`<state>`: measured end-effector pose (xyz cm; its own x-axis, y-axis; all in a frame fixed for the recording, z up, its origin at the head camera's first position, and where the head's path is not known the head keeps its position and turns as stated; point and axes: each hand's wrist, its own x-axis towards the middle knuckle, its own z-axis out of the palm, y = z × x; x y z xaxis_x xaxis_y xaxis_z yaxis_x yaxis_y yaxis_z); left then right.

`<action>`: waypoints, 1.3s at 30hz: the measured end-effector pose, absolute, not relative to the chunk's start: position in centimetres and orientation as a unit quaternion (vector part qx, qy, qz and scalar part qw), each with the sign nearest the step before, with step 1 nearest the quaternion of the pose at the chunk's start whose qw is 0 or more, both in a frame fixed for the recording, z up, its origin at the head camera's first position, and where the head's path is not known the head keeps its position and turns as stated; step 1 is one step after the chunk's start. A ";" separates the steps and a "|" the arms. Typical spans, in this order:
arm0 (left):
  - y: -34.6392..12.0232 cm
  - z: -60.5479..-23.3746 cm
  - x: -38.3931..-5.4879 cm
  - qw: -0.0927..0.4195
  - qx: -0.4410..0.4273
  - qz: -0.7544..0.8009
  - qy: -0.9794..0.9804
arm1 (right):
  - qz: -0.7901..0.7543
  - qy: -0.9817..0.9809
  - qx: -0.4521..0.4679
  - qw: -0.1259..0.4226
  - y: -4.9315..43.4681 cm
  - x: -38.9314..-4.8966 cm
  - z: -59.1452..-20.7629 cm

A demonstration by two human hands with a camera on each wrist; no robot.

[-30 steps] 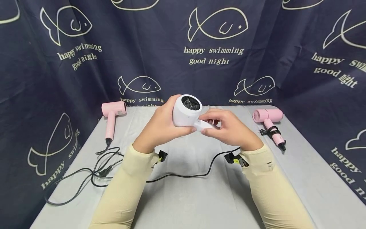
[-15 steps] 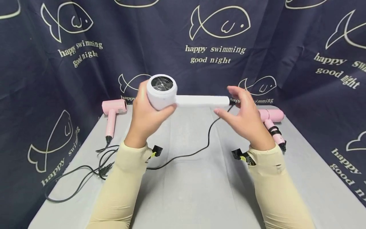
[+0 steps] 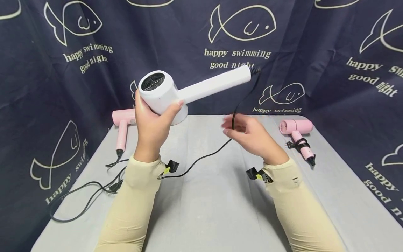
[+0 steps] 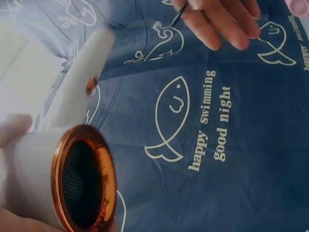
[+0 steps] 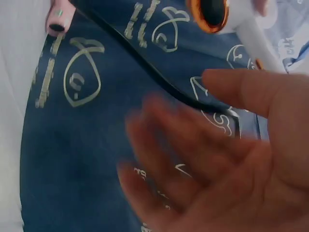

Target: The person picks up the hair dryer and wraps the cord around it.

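My left hand (image 3: 154, 129) grips a white hair dryer (image 3: 214, 84) by its barrel, in the air over the table. Its black intake grille (image 3: 153, 82) faces up, and the handle slants up to the right. In the left wrist view the outlet shows a shiny copper-coloured ring (image 4: 108, 183). A black cord (image 3: 207, 155) hangs from the handle's end and runs down past my right hand (image 3: 252, 136). That hand's fingers are loosely bent, and in the right wrist view the cord passes between thumb and blurred fingers without being pinched.
On the grey table (image 3: 207, 213) a pink hair dryer (image 3: 121, 134) lies at the left, its loose cord (image 3: 91, 183) looped nearby. At the right lies another pink hair dryer (image 3: 297, 126), cord wound round its handle. A dark blue fish-print curtain (image 3: 189, 42) stands behind and at both sides.
My left hand has moved left and up with the white hair dryer, whose handle has swung up to the right. My right hand has left the handle, moved outward, then dropped to the cord.
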<state>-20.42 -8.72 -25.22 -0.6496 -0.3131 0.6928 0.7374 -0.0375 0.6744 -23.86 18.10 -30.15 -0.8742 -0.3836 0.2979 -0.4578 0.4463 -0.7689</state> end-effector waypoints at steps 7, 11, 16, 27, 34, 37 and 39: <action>-8.6 -25.1 -20.4 0.395 -0.180 -0.697 -0.570 | 0.424 -0.837 0.340 -0.057 17.0 -21.7 -29.8; -8.8 -25.3 -20.6 0.416 -0.157 -0.648 -0.619 | 0.413 -0.836 0.358 -0.050 16.8 -20.2 -29.1; -8.9 -25.5 -20.5 0.432 -0.134 -0.592 -0.667 | 0.468 -0.789 0.394 -0.063 16.8 -19.2 -28.3; -10.4 -26.1 -21.4 0.392 -0.169 -0.519 -0.741 | 0.380 -0.828 0.377 0.166 18.2 -18.3 -27.0; -11.6 -27.4 -23.1 0.324 -0.228 -0.535 -0.746 | 0.397 -0.811 0.371 0.217 19.7 -18.8 -26.2; -11.7 -27.3 -23.1 0.303 -0.254 -0.556 -0.731 | 0.390 -0.814 0.360 0.238 20.2 -19.1 -26.2; -11.8 -27.2 -23.0 0.293 -0.266 -0.566 -0.724 | 0.378 -0.819 0.353 0.249 20.5 -19.3 -26.3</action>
